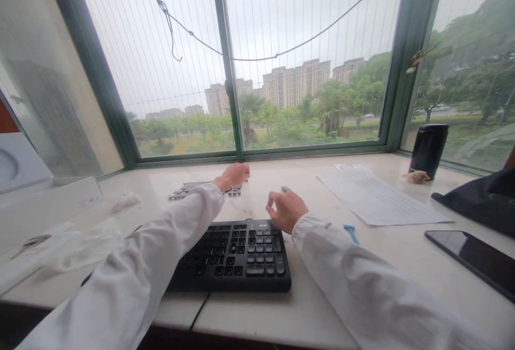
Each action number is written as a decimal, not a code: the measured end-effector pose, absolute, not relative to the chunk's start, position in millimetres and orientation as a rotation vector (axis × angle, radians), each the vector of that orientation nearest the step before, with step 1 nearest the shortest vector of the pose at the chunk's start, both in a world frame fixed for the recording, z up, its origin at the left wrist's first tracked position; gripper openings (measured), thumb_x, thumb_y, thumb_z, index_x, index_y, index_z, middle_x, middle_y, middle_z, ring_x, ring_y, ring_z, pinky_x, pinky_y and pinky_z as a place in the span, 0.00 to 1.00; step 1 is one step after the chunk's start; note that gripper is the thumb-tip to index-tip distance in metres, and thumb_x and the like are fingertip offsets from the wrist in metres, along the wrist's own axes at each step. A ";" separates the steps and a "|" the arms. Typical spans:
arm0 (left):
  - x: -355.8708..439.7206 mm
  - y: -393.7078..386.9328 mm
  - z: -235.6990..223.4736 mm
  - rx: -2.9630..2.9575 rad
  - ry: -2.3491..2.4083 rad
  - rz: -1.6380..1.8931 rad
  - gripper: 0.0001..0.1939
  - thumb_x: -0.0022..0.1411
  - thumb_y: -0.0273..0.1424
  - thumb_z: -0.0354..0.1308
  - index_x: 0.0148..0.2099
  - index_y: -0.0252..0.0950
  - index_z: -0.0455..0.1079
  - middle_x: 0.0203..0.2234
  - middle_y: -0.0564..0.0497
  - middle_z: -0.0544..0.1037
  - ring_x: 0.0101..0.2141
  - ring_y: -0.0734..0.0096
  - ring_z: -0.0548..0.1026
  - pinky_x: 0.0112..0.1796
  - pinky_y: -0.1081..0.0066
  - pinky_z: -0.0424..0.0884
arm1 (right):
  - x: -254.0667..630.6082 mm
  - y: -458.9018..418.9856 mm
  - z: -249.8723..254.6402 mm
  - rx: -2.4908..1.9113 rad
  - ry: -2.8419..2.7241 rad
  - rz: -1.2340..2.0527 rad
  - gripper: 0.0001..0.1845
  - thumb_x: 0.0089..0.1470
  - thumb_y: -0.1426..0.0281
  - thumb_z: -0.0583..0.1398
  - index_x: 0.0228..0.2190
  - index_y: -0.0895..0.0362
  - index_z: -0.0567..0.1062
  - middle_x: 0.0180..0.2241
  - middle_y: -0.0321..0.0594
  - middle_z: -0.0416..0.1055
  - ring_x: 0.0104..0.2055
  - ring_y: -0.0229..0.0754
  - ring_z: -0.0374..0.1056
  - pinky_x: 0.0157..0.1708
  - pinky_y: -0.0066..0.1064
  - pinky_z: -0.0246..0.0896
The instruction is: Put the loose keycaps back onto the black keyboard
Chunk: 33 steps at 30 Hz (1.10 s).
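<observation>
Fingers of left hand point(232, 175) curled down over loose keycaps point(189, 189) on table point(314, 307), prob. picking one; can't tell if gripped. Right hand point(285, 209) half-open, pinching a small grey piece above keyboard point(237, 253), w/ blue puller point(351, 232) beside.

Soft overcast daylight through the window point(281, 55), dim foreground, faint shadows, wide-angle bending at edges, slightly hazy detail

One keyboard point(237, 256) – one phone point(470, 258) – two hands
</observation>
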State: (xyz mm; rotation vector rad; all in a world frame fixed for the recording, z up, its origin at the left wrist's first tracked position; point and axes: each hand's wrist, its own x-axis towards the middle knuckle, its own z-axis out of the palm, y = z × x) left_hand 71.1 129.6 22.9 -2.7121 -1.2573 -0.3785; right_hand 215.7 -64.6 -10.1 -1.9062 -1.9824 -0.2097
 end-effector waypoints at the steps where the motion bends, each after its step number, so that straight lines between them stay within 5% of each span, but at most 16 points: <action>1: 65.9 119.0 27.6 -2.728 -1.216 -0.412 0.08 0.62 0.35 0.55 0.41 0.38 0.72 0.36 0.49 0.79 0.40 0.64 0.76 0.41 0.70 0.68 | 215.4 -64.9 -9.8 -1.908 -1.982 -0.207 0.11 0.54 0.66 0.55 0.34 0.55 0.76 0.30 0.45 0.76 0.37 0.48 0.71 0.35 0.32 0.55; 10: 8.0 31.8 27.2 -3.178 -0.883 -0.810 0.19 0.52 0.43 0.66 0.43 0.38 0.73 0.33 0.52 0.80 0.30 0.72 0.75 0.33 0.73 0.66 | 213.8 -65.1 -12.4 -1.869 -1.998 -0.208 0.10 0.55 0.65 0.56 0.33 0.54 0.76 0.29 0.43 0.76 0.35 0.46 0.70 0.33 0.31 0.53; 19: -6.6 -2.8 13.1 -3.675 -0.711 -0.763 0.15 0.51 0.38 0.68 0.40 0.36 0.78 0.34 0.50 0.80 0.34 0.72 0.76 0.33 0.76 0.67 | 206.3 -70.0 -12.6 -1.858 -2.015 -0.160 0.09 0.56 0.64 0.56 0.33 0.54 0.76 0.25 0.38 0.73 0.29 0.40 0.67 0.30 0.29 0.51; 33: 1.8 -21.3 -8.0 -3.614 -0.628 -0.871 0.09 0.52 0.33 0.67 0.38 0.38 0.78 0.32 0.54 0.81 0.33 0.73 0.77 0.37 0.76 0.68 | 200.9 -68.8 -19.6 -1.879 -2.060 -0.106 0.11 0.55 0.63 0.57 0.34 0.54 0.76 0.25 0.37 0.72 0.29 0.40 0.64 0.29 0.28 0.51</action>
